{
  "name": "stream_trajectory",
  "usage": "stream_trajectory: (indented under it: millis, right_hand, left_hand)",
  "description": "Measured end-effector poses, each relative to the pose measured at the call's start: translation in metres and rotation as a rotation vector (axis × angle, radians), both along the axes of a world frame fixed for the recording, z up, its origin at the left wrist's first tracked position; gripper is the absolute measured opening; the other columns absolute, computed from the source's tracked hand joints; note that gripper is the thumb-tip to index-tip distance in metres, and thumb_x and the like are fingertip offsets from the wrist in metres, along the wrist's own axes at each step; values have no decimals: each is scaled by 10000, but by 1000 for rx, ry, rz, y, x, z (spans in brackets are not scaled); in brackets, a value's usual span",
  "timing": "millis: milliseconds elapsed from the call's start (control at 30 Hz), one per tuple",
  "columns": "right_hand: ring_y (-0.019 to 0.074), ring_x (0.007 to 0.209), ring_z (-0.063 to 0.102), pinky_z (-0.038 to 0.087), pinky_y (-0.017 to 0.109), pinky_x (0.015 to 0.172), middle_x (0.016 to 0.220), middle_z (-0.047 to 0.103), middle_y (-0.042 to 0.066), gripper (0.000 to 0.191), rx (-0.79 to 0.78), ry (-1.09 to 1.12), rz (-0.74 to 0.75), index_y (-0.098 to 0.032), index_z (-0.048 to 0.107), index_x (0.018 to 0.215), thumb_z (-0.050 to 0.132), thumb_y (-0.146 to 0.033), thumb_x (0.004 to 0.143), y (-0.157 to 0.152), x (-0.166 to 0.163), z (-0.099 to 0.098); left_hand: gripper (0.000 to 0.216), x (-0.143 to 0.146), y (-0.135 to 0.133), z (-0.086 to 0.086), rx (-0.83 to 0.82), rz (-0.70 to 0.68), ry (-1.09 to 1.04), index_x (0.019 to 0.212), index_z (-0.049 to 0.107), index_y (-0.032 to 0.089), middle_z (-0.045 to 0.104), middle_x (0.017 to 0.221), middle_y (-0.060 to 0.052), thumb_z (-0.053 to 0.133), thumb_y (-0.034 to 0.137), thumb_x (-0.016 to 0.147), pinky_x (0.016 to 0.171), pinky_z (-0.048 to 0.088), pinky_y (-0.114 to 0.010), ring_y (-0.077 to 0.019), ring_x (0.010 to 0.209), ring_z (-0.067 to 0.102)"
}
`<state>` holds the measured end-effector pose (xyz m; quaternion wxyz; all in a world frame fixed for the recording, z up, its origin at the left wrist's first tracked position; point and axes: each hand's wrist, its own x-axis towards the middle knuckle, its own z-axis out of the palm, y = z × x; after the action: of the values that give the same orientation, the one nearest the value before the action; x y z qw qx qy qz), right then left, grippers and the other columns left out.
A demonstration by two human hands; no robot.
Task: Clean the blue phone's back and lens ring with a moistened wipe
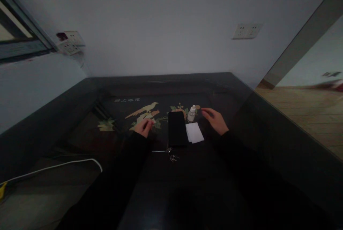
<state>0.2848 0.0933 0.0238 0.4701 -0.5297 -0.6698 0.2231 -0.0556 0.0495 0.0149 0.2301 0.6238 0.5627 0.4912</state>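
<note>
My left hand is over the table left of a black smartphone, its fingers curled together; whether something small sits in them I cannot make out. On the other side, my right hand has thumb and fingers apart and holds nothing visible. It is nearest a small clear bottle with a white cap, standing upright, and a round tan spot that could be a loose disc or table decoration. White paper pieces lie beside the phone. Below it are a small bunch of metal keys and a thin pale rod.
The dark glossy table bears a painted bird and flowers. Its far edge meets a pale wall with sockets. A white cable runs at lower left; wooden floor shows at right.
</note>
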Motion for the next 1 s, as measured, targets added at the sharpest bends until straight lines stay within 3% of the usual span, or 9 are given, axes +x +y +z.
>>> stream_trajectory:
  millis: [100, 200, 500, 767, 900, 1000]
  right_hand:
    - [147, 563, 578, 450, 262, 501, 622, 621, 54, 447, -18, 99, -151, -150, 621, 743, 439, -556, 780, -9, 43, -1]
    - [113, 448, 508, 407, 237, 430, 519, 553, 18, 467, -4, 165, -265, -154, 582, 673, 411, -576, 780, -19, 69, -5]
    - [109, 465, 517, 389, 221, 419, 527, 564, 16, 405, -44, 181, -259, -155, 598, 663, 473, -528, 762, -24, 58, -3]
    - [126, 472, 527, 410, 244, 447, 533, 561, 21, 389, 0, 55, -250, -157, 590, 685, 413, -479, 814, -26, 58, -2]
    - [152, 564, 555, 426, 282, 559, 595, 588, 34, 345, 72, -102, -188, -163, 608, 732, 382, -392, 855, -38, 25, 6]
    - [180, 782, 573, 411, 304, 719, 784, 642, 46, 244, 117, -272, 11, -193, 648, 804, 441, -317, 843, -54, -16, 12]
  left_hand:
    - [277, -28, 16, 2, 2, 133, -190, 619, 474, 183, 408, 458, 47, 422, 425, 743, 381, 256, -189, -67, 383, 343]
    - [262, -45, 24, 2, -15, 206, -336, 596, 425, 192, 372, 431, 63, 433, 428, 709, 335, 204, -175, -50, 328, 286]
    - [266, -34, 15, 1, -49, 170, -370, 610, 466, 178, 402, 434, 56, 503, 428, 691, 343, 222, -169, -43, 346, 314]
    - [312, -30, 13, 0, -48, 152, -173, 631, 463, 177, 393, 451, 51, 425, 463, 752, 379, 275, -181, -55, 378, 345]
    - [322, 4, 3, -5, -32, 101, 35, 723, 546, 168, 531, 588, -8, 378, 432, 796, 520, 416, -238, -106, 527, 490]
    - [389, 34, -5, -7, -7, -51, 193, 974, 579, 164, 620, 978, -88, 370, 444, 803, 841, 430, -353, -184, 926, 559]
